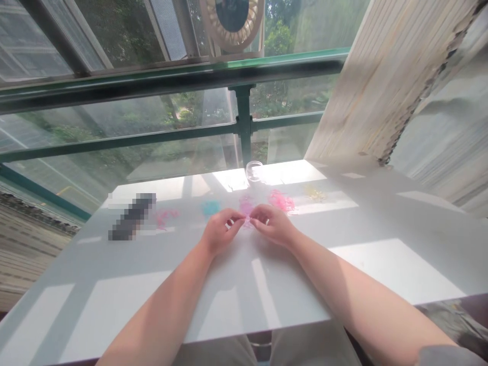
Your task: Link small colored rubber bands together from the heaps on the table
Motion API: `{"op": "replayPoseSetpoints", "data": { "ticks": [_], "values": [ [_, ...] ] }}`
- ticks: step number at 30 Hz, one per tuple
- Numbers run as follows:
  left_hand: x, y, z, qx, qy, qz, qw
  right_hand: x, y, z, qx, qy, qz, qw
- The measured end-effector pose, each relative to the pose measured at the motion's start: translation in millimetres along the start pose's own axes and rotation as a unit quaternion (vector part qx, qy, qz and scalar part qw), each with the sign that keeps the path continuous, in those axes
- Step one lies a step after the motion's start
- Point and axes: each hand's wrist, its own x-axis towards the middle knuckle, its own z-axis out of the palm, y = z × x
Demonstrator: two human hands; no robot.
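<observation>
My left hand [224, 230] and my right hand [275, 223] meet near the middle of the white table, fingertips close together. Between them is a small light-purple piece [247, 219], pinched from both sides; its exact kind is too small to make out. Just beyond the fingers lies a loose purple pile [247, 202] of thin little pieces. To its left is a teal pile [211, 207], and farther left some scattered pink-red pieces [166, 217]. A bright pink pile [282, 201] and a sparse yellow pile [314, 192] are on the right.
A clear round container [254, 172] stands at the back edge of the white table [373, 213]. On the left lies a dark, pixelated long object [132, 217]. Behind are a green railing [171, 134], a window, a round fan [233, 25] and a curtain [351, 91] on the right.
</observation>
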Motion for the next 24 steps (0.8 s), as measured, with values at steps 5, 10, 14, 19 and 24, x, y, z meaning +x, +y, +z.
{"op": "replayPoseSetpoints", "data": {
  "ticks": [5,10,14,19,24],
  "values": [
    [-2.4,2.5,3.9,-0.031,-0.02,-0.015,0.999,-1.9,-3.8,-1.5,-0.005,-0.017,-0.003,1.0],
    [-3.2,3.0,1.9,-0.047,-0.021,-0.003,0.999,-3.2,-5.1,-2.5,-0.002,-0.021,-0.004,1.0],
    [-2.8,1.9,-2.7,-0.042,-0.042,0.001,0.998,-4.3,-5.5,-1.0,0.008,-0.017,-0.016,1.0],
    [-3.0,-0.3,-3.7,-0.049,-0.102,-0.025,0.993,-5.0,-6.7,1.1,0.026,-0.016,-0.051,0.998],
    [-4.2,-1.3,-0.9,-0.053,-0.07,-0.039,0.995,-5.0,-6.0,1.3,0.032,-0.015,-0.059,0.998]
  ]
}}
